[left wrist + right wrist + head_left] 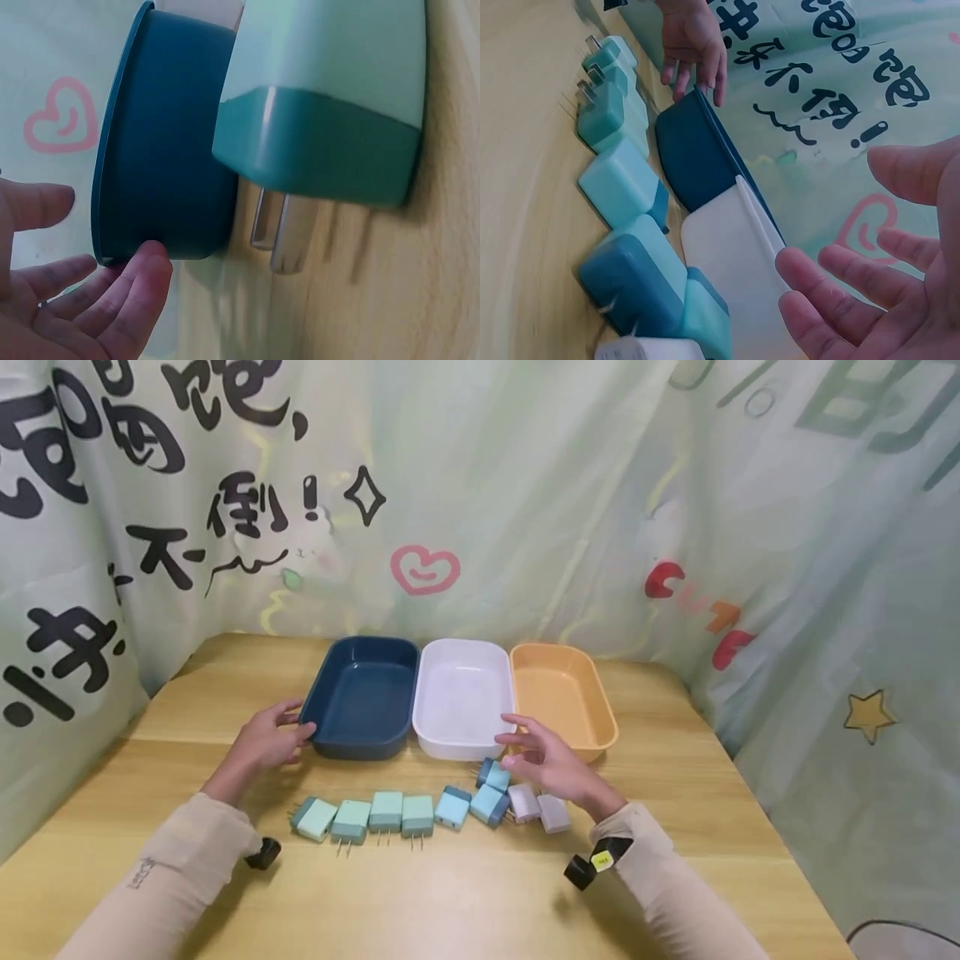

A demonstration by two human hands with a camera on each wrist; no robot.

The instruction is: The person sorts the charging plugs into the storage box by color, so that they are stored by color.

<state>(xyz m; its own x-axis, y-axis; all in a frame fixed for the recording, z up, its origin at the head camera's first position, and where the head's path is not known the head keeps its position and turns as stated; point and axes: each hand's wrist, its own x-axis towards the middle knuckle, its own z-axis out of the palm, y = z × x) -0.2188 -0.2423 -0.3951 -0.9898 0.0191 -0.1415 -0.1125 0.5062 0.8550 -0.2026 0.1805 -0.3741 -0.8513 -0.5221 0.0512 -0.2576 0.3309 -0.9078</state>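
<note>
Head view: left hand (273, 735) is hovering at the near left corner of the dark blue tray (360, 693), fingers loosely extended, not gripping. Right hand (551, 760) is hanging over the near edges of the white tray (461, 693) and the orange tray (562, 693), fingers spread, nothing held. The trays are standing side by side, blue leftmost, orange rightmost. Plug adapters are lying in front of them on the wooden table (420, 910): four green adapters (386, 810) on the left, three blue adapters (490, 803) mid-right, two white adapters (523, 802) at the right end. Prongs are pointing various ways. Both sleeves (176, 860) are ending at the wrists, each with a black wrist device (264, 853) next to the cuff. A printed curtain (525, 485) is hanging behind.

Left wrist view: left fingertips are overlapping the edge of the blue tray, thumb standing apart from it. Can't tell if they're pressing; not clenched. One green adapter is filling the foreground, two metal prongs showing, tray beyond it.

Right wrist view: right fingers are curving slightly, thumb well apart, palm carrying nothing; white tray is sitting behind the fingertips. Adapters are running along the near side of the trays, two blue ones touching. Left hand is showing at the blue tray's far end, fingers pointing down.
</note>
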